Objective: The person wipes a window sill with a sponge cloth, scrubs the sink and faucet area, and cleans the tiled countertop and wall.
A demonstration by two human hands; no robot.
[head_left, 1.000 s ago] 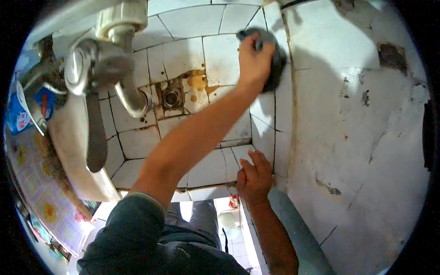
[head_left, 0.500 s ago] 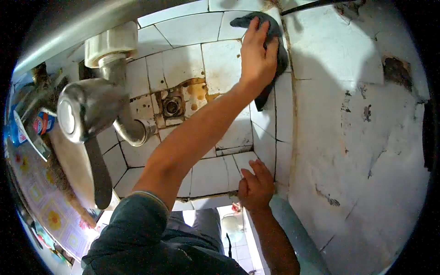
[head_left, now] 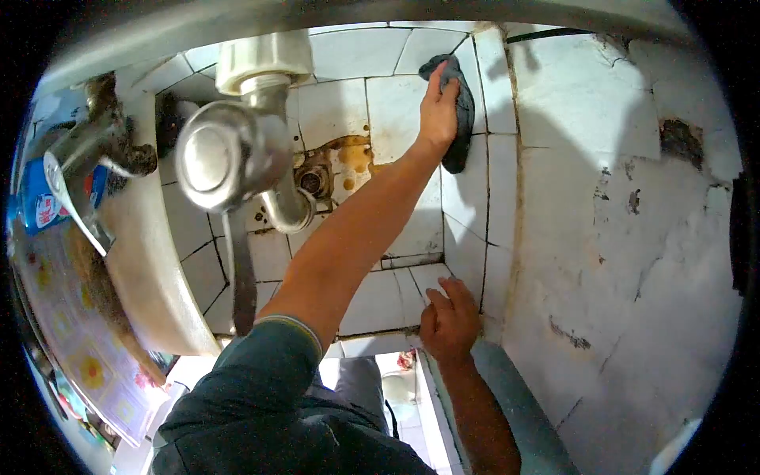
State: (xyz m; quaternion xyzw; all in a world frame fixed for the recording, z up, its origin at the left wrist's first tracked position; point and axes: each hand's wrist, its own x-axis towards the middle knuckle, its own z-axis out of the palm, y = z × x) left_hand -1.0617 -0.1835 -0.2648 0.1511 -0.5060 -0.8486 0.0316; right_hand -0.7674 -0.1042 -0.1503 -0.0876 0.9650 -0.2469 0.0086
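Note:
My left hand (head_left: 440,115) presses a dark grey cloth (head_left: 461,142) against the white tiles, where the tiled floor of the recess meets its right side wall. Its fingers lie over the cloth's upper part. Lower down, my right hand (head_left: 451,323) rests by the front tiled ledge (head_left: 372,305), near the right corner. Its fingers are slightly bent and apart, holding nothing. To the left of my left forearm is a drain opening (head_left: 313,184), ringed by brown stains on the tiles.
A metal tap-like fitting (head_left: 237,154) hangs in the foreground under a white plastic collar (head_left: 265,63). A metal rim (head_left: 396,12) crosses the top. At left are a blue packet (head_left: 41,202) and a flowered cover (head_left: 87,348). A stained white wall (head_left: 602,253) stands at right.
The view has shifted, so the metal fitting appears further right. My left hand and the cloth have slid slightly along the tiles, and the cloth looks more bunched. My right hand stays by the ledge.

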